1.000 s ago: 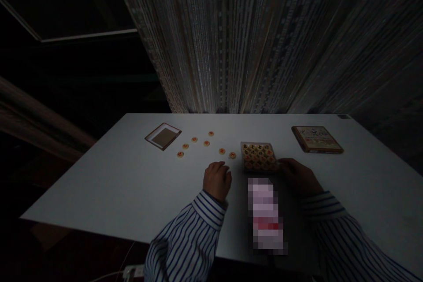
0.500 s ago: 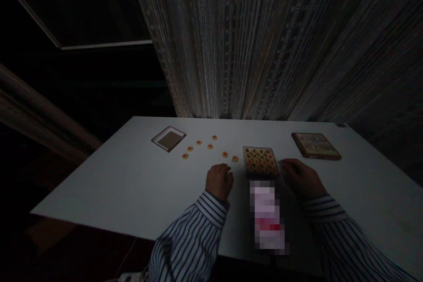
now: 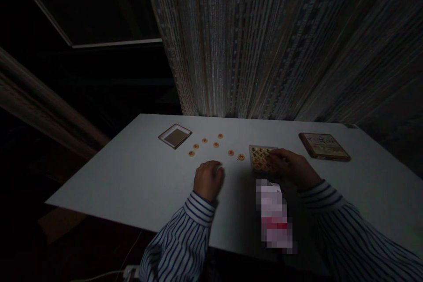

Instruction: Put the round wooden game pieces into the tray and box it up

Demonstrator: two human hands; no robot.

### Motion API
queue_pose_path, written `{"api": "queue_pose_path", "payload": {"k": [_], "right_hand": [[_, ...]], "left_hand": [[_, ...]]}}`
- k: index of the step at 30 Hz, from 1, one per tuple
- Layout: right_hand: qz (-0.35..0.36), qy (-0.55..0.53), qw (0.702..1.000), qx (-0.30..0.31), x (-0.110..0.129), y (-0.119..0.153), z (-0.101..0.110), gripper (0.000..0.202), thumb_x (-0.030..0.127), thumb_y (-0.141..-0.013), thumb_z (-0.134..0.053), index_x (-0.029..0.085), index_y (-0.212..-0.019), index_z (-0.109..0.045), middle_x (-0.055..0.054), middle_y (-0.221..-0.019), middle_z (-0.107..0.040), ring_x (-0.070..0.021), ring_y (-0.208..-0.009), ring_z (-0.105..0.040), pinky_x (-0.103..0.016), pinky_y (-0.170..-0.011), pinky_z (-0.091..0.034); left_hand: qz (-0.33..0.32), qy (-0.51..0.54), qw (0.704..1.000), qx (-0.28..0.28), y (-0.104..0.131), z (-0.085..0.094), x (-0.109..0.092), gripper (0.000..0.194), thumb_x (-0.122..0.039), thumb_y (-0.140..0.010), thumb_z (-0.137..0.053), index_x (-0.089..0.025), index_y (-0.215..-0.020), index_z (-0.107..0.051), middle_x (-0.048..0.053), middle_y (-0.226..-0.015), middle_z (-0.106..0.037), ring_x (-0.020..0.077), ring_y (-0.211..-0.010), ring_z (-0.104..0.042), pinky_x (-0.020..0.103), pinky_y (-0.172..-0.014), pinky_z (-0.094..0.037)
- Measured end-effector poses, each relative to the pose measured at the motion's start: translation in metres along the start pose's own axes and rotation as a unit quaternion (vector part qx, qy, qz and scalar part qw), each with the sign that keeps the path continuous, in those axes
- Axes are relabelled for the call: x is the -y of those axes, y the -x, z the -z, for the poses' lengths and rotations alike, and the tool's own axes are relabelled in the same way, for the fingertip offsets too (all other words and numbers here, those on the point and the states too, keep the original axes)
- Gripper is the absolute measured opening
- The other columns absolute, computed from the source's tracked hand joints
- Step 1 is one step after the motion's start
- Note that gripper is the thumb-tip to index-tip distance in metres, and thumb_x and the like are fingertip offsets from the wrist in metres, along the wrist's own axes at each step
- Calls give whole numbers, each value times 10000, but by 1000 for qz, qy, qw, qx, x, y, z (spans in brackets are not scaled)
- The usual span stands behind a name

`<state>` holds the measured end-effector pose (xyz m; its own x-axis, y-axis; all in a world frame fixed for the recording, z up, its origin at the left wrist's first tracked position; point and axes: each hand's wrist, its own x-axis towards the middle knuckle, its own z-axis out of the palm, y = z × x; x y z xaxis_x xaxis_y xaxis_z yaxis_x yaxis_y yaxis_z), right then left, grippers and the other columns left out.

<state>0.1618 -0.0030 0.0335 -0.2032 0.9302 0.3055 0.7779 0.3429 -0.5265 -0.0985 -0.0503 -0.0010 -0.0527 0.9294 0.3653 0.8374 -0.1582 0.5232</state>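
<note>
I judge this the picking step: my right hand reaches over the tray of game discs at one o'clock, fingers curled on its right edge. My left hand rests loosely closed, empty, on the tabletop. Next calls for pinching one disc.

Right hand covers the near right corner of the tray of discs; disc markings too small to read (dim light). Both sleeves run off the bottom edge.
</note>
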Motion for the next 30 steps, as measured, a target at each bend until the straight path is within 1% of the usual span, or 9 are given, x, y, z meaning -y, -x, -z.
{"api": "queue_pose_path", "payload": {"k": [2,4,8,14,17,21,24,27,30], "right_hand": [[18,23,999,28,10,-8,-2,248,308,-773,-459,203,-916,-633,-61,-902,-689,-193,-805,-625,-305,-701,-483],[33,61,996,49,21,-15,-5,241,294,-781,-451,210,-899,-643,-52,-855,-694,-191,-776,-624,-300,-684,-473],[83,99,988,85,41,-28,-17,282,277,-801,-428,205,-980,-634,-55,-926,-689,-191,-837,-618,-301,-742,-452],[156,116,970,144,74,-42,-35,310,267,-840,-391,172,-1015,-628,-80,-1008,-670,-201,-910,-601,-313,-809,-422],[180,108,965,159,86,-49,-48,300,248,-833,-408,147,-1016,-624,-91,-995,-668,-200,-915,-594,-306,-817,-416],[191,111,956,194,97,-56,-70,290,223,-814,-438,146,-1033,-614,-87,-990,-661,-196,-915,-587,-300,-824,-412],[191,123,949,220,105,-59,-84,296,225,-819,-437,150,-1051,-605,-88,-1004,-653,-191,-911,-584,-291,-811,-416],[188,134,940,253,114,-62,-93,313,224,-820,-441,125,-1078,-589,-102,-1012,-645,-192,-915,-581,-286,-808,-414],[189,150,931,272,119,-66,-101,331,232,-828,-428,111,-1098,-575,-115,-1027,-637,-204,-938,-577,-297,-816,-413]], "left_hand": [[1,-6,1000,-14,-1,6,6,189,-220,-780,-538,-171,-939,-629,68,-926,-678,208,-898,-597,371,-819,-472],[2,-10,1000,-26,-2,11,12,205,-233,-776,-543,-168,-952,-625,72,-934,-678,208,-902,-600,369,-824,-473],[25,-27,999,-38,-3,19,26,241,-254,-776,-542,-155,-982,-618,85,-961,-672,216,-926,-597,378,-846,-470],[45,-51,996,-59,-2,27,49,258,-263,-771,-544,-153,-994,-612,99,-986,-662,227,-925,-596,387,-831,-477],[51,-68,994,-66,-4,32,57,271,-259,-766,-548,-152,-1008,-605,101,-1008,-657,229,-927,-596,379,-825,-477],[61,-92,992,-64,-11,36,65,313,-252,-757,-551,-157,-1052,-588,98,-1016,-653,235,-929,-592,378,-825,-471],[75,-101,990,-57,-18,36,71,296,-242,-752,-556,-171,-1037,-596,95,-1027,-650,239,-930,-591,374,-816,-470],[87,-106,990,-39,-24,33,76,294,-240,-744,-567,-174,-1028,-600,92,-1039,-650,243,-950,-586,369,-823,-464],[97,-117,988,-24,-30,31,80,336,-245,-745,-569,-164,-1071,-586,99,-1054,-648,245,-982,-577,362,-843,-451]]}}
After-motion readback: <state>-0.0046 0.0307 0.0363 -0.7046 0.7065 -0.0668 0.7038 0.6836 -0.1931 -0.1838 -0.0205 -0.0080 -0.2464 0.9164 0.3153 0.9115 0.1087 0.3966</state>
